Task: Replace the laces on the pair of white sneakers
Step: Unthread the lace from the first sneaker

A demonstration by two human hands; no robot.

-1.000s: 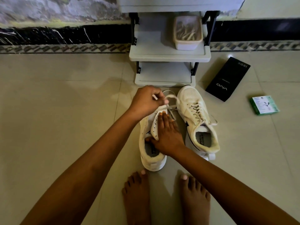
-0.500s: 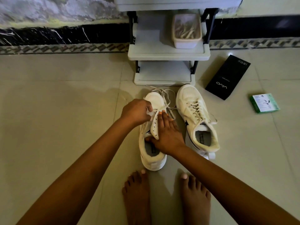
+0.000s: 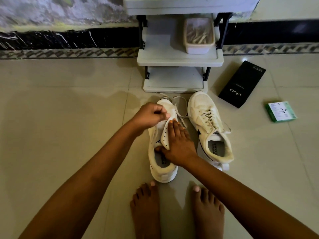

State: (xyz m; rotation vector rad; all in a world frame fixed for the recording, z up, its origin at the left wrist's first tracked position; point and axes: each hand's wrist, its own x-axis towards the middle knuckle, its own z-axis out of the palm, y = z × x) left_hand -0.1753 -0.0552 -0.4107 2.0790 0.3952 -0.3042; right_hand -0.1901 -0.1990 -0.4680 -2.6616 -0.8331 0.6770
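Observation:
Two white sneakers stand side by side on the tiled floor. The left sneaker (image 3: 164,175) has its eyelets mostly bare, and its loose white lace (image 3: 180,107) lies looped around the toe. My right hand (image 3: 179,144) holds that shoe's right eyelet flap, fingers flat on top and thumb inside the opening. My left hand (image 3: 150,115) hovers over the front eyelets with its fingers curled, pinching the lace; it is blurred. The right sneaker (image 3: 208,128) is fully laced and untouched.
A white shelf rack (image 3: 179,61) stands just beyond the toes, with a plastic container (image 3: 198,47) on it. A black phone box (image 3: 241,83) and a small green box (image 3: 281,112) lie on the floor to the right. My bare feet (image 3: 146,207) are close behind the shoes.
My left hand came down from above the toe to the front eyelets. The lace, pulled taut before, now lies slack around the toe. My right hand stayed on the flap.

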